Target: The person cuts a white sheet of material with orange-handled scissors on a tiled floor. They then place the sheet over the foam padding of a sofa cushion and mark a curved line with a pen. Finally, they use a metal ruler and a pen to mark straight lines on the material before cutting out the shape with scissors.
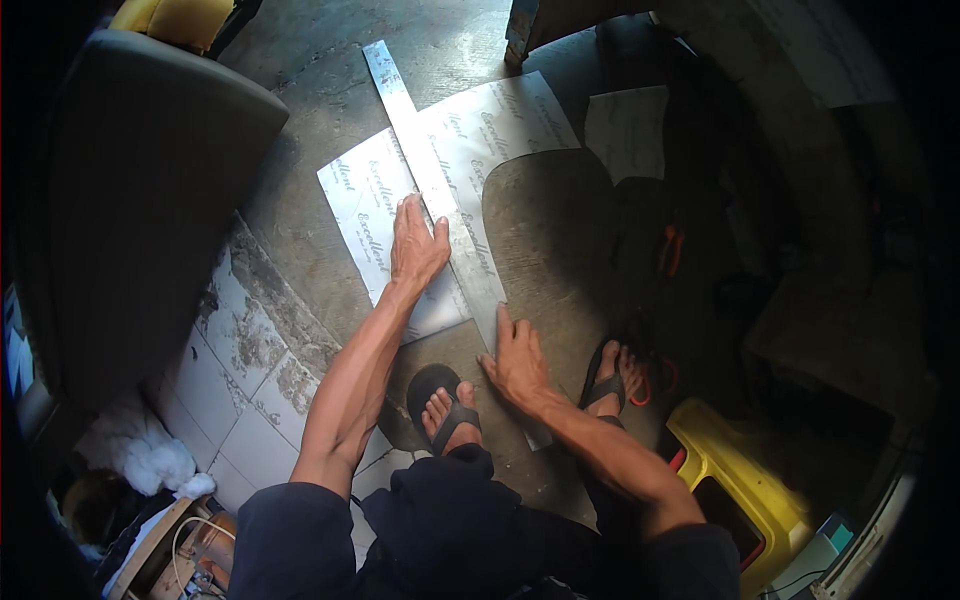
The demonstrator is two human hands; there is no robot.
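Note:
A long metal straightedge [418,145] lies slantwise over a white sheet [372,190] with grey printed script, on the floor in front of me. The sheet's right side is cut in a deep inward curve. My left hand [417,245] presses down flat at the middle, fingers stretched on the sheet along the straightedge and thumb on the metal. Nearer to me, my right hand [518,362] grips across the straightedge, its thumb at one edge and fingers at the other. The near end of the metal shows past my right wrist. No cutting tool is visible in either hand.
My sandalled feet [447,408] stand near the straightedge's near end. Orange-handled scissors [672,250] lie in shadow to the right, below a smaller white piece [627,130]. A yellow plastic stool [735,470] is at lower right. A large dark padded panel [150,200] fills the left.

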